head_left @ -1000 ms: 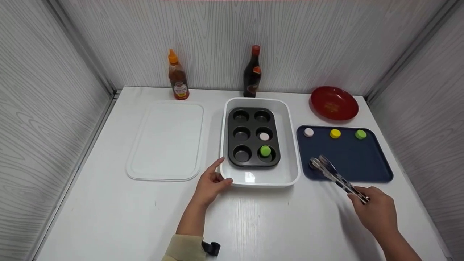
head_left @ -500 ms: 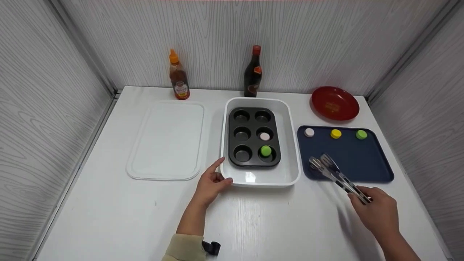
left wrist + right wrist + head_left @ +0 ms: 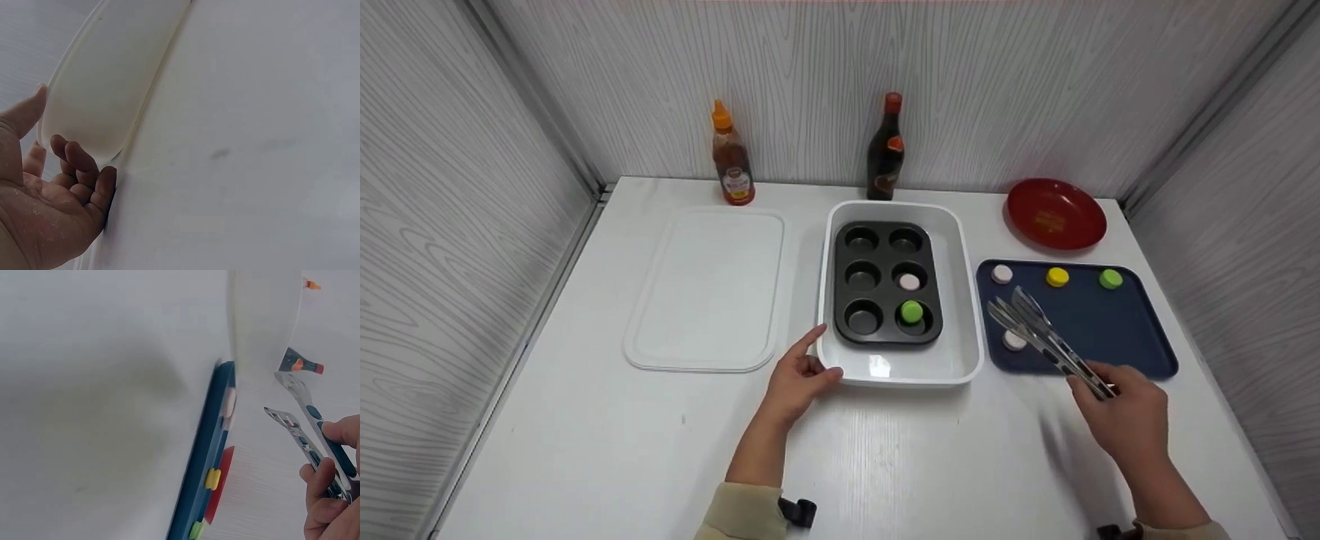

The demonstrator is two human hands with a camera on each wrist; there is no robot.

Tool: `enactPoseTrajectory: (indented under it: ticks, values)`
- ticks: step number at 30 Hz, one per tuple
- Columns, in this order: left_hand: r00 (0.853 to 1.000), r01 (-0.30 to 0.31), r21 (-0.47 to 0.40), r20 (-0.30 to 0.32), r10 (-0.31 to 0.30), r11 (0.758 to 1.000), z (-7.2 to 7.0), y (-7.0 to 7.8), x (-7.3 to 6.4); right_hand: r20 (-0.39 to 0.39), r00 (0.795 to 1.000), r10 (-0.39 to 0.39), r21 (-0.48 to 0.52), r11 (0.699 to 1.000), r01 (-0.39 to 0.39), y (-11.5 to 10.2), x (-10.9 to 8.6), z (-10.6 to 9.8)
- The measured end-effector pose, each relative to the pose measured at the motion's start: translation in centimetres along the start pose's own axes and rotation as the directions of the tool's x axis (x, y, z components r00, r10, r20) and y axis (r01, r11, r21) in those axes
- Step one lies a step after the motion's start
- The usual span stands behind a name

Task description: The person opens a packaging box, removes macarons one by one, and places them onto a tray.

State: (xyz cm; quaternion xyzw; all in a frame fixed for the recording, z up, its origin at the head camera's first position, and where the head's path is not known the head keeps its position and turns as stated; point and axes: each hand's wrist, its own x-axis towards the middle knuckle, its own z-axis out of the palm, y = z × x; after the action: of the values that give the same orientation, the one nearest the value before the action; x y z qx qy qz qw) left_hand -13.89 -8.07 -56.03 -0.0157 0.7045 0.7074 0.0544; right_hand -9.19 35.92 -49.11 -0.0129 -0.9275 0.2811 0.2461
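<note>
My left hand (image 3: 795,384) grips the near left corner of a white rectangular bin (image 3: 975,330), its thumb and forefinger at the rim and the other fingers curled. Inside stands a dark muffin tin (image 3: 885,294). Two of its right-hand cups hold a pale pink macaron (image 3: 909,282) and a green macaron (image 3: 912,311). My right hand (image 3: 1125,412) holds metal tongs (image 3: 1057,351), whose arms are spread with nothing between the tips. They reach over a navy tray (image 3: 1110,330). A whitish macaron (image 3: 1015,340) lies on the tray beside the tongs, partly covered by them.
Along the tray's far edge sit white (image 3: 1002,274), yellow (image 3: 1057,277) and green (image 3: 1110,279) macarons. A red plate (image 3: 1056,214) stands behind. An orange-capped sauce bottle (image 3: 735,166) and a dark bottle (image 3: 885,157) stand at the back. A white lid-like board (image 3: 709,292) lies left.
The tongs have moved up and left with my right hand, away from the near left corner of the tray, uncovering the whitish macaron there. My left hand stays at the bin.
</note>
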Motion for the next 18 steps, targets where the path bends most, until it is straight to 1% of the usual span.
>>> enactPoseTrajectory:
  ticks: [6,11,13,18]
  values:
    - [1.0,-0.003,0.011,0.006,0.003,1.0,0.0,0.0,0.0,0.002,1.0,-0.019,0.037,0.999,0.019,-1.4,1.0,0.9]
    - [1.0,0.025,0.016,-0.014,-0.025,1.0,-0.1,0.1,0.0,0.003,0.997,-0.073,0.075,0.995,0.072,-2.8,2.4,2.0]
    - [0.999,0.027,0.019,-0.02,-0.027,0.999,-0.1,0.1,0.0,0.002,0.996,-0.092,0.099,0.991,0.091,-3.4,3.0,2.4]
    - [1.0,0.012,0.017,-0.012,-0.012,1.0,0.0,-0.1,0.0,0.018,0.994,-0.11,0.138,0.985,0.107,-5.0,4.4,3.6]
